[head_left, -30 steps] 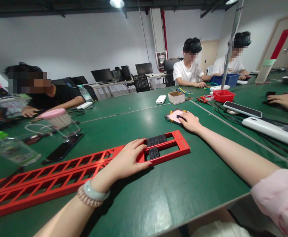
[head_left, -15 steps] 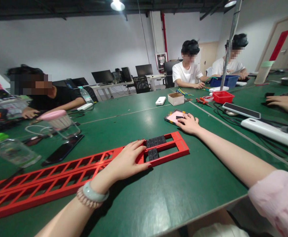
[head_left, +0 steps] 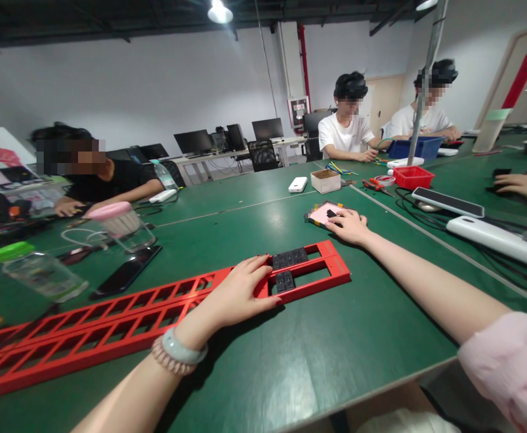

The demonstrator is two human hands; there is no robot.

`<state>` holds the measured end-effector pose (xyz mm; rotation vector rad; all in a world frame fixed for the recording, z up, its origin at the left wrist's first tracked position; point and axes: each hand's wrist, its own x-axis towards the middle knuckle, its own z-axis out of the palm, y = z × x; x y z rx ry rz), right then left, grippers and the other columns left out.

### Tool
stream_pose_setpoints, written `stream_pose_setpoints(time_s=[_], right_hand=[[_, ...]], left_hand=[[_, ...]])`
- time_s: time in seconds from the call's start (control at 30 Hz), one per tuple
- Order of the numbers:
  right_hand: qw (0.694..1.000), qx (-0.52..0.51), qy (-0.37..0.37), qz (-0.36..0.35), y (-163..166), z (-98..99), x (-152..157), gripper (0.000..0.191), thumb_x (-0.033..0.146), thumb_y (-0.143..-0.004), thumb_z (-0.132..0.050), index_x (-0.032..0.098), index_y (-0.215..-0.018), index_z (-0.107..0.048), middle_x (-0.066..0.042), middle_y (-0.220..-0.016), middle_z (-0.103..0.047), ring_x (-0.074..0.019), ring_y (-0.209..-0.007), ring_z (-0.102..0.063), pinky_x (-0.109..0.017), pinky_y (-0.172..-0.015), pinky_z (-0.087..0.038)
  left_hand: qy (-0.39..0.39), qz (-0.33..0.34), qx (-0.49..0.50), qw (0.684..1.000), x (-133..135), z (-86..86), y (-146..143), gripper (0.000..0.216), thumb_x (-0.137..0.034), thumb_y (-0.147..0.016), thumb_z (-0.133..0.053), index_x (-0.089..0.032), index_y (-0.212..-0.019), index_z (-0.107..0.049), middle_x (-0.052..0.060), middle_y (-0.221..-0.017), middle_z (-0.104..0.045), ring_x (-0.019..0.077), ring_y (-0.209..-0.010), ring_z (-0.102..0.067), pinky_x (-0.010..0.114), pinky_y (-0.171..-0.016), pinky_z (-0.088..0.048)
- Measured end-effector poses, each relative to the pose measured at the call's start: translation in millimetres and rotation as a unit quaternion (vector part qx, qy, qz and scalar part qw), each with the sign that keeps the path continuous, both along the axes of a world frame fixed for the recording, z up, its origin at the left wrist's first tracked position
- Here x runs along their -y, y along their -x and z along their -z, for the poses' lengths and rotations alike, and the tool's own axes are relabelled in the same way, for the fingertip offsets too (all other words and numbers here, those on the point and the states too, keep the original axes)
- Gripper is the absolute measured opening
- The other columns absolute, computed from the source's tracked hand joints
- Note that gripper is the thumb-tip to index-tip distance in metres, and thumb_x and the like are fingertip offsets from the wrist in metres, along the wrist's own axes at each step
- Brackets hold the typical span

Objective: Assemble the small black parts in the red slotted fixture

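Note:
A long red slotted frame [head_left: 342, 275] lies across the table, running from the lower left to the middle. My left hand [head_left: 239, 282] spans its right part, with the thumb at the near edge and the fingers over the far side. Just beyond those fingers, small black blocks [head_left: 289, 258] sit in two rows of the frame's openings, several in the far one and two in the near one. My right hand [head_left: 351, 227] is over a shallow pink tray [head_left: 320, 211] with a black-and-yellow rim. Its fingertips close on a small black block [head_left: 332, 213], partly hidden.
To the left are a green-lidded jar [head_left: 42, 273], a pink-lidded jar [head_left: 123, 225] and a dark phone [head_left: 128, 270]. A small box [head_left: 325, 180], red bin [head_left: 412, 177], pliers [head_left: 378, 186] and cabled white devices [head_left: 493, 237] lie beyond. A co-worker's hand [head_left: 523, 186] rests at right.
The whole view has shifted slightly. At the tray, my right fingers have moved a little around the black block. My left hand keeps its place on the red frame.

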<state>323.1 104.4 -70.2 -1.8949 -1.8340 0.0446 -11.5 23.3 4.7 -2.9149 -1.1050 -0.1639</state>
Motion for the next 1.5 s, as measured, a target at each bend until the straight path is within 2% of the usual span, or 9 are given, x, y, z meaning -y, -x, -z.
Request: stream_pose_setpoints(time_s=[0.4, 0.63, 0.77, 0.93, 1.2, 1.3, 1.5], right_hand=[[1.000, -0.022, -0.014, 0.005, 1.4, -1.8, 0.6, 0.059, 0.071, -0.081, -0.028, 0.037, -0.115, -0.062, 0.003, -0.137, -0.047, -0.0349, -0.123, -0.032, -0.057, -0.097, -0.024], [0.999, -0.002, -0.043, 0.009, 1.5, -1.8, 2.1, 0.051, 0.063, -0.085, -0.029, 0.037, -0.115, -0.061, 0.006, -0.141, -0.042, -0.0325, -0.122, -0.034, -0.053, -0.097, -0.027], [0.997, 0.026, -0.075, 0.007, 5.8, -6.9, 10.8, 0.048, 0.057, -0.087, -0.032, 0.034, -0.118, -0.060, 0.002, -0.143, -0.039, -0.0317, -0.122, -0.035, -0.054, -0.097, -0.026], [0.985, 0.101, -0.136, -0.009, 13.1, -15.6, 23.8, 0.048, 0.048, -0.088, -0.036, 0.021, -0.123, -0.056, -0.008, -0.141, -0.041, -0.0306, -0.122, -0.037, -0.054, -0.101, -0.018], [0.964, 0.170, -0.190, -0.075, 9.4, -19.4, 24.0, 0.043, 0.027, -0.091, -0.033, 0.008, -0.122, -0.055, -0.016, -0.133, -0.048, -0.0254, -0.114, -0.046, -0.035, -0.096, -0.032], [0.962, 0.180, -0.195, -0.063, 9.1, -17.9, 24.5, 0.040, 0.023, -0.091, -0.032, 0.009, -0.115, -0.060, -0.017, -0.129, -0.051, -0.0258, -0.109, -0.048, -0.035, -0.093, -0.034], [0.965, 0.202, -0.164, -0.026, 8.2, -17.1, 26.0, 0.034, 0.020, -0.090, -0.033, 0.015, -0.096, -0.066, -0.015, -0.109, -0.058, -0.0241, -0.087, -0.054, -0.034, -0.076, -0.038]], left_hand=[[-0.005, 0.000, -0.010, 1.000, 1.0, -2.1, -0.7, 0.062, -0.063, -0.076, -0.051, -0.016, -0.115, -0.056, 0.016, -0.139, -0.041, 0.0299, -0.128, -0.039, 0.043, -0.106, -0.033], [0.000, 0.005, 0.008, 1.000, 0.3, -1.6, -0.8, 0.060, -0.062, -0.075, -0.054, -0.017, -0.115, -0.058, 0.015, -0.139, -0.042, 0.0308, -0.127, -0.040, 0.044, -0.105, -0.034], [-0.001, 0.006, 0.008, 1.000, 1.2, -2.4, -1.5, 0.059, -0.062, -0.075, -0.054, -0.017, -0.114, -0.058, 0.016, -0.138, -0.043, 0.0309, -0.126, -0.041, 0.044, -0.105, -0.034], [0.000, 0.011, 0.022, 1.000, 1.2, -2.0, -0.5, 0.057, -0.060, -0.075, -0.056, -0.019, -0.113, -0.058, 0.014, -0.137, -0.044, 0.0300, -0.125, -0.042, 0.043, -0.105, -0.034], [-0.004, 0.008, 0.007, 1.000, 0.2, 0.1, 0.3, 0.060, -0.062, -0.076, -0.053, -0.018, -0.115, -0.057, 0.014, -0.139, -0.042, 0.0302, -0.127, -0.039, 0.044, -0.106, -0.032], [-0.003, 0.007, 0.000, 1.000, 0.5, -0.3, 0.3, 0.061, -0.062, -0.076, -0.052, -0.017, -0.117, -0.056, 0.016, -0.139, -0.041, 0.0302, -0.127, -0.039, 0.043, -0.106, -0.032], [-0.006, 0.008, -0.002, 1.000, -0.8, 1.5, 1.4, 0.061, -0.062, -0.076, -0.052, -0.018, -0.118, -0.055, 0.014, -0.140, -0.041, 0.0299, -0.129, -0.038, 0.043, -0.107, -0.031]])
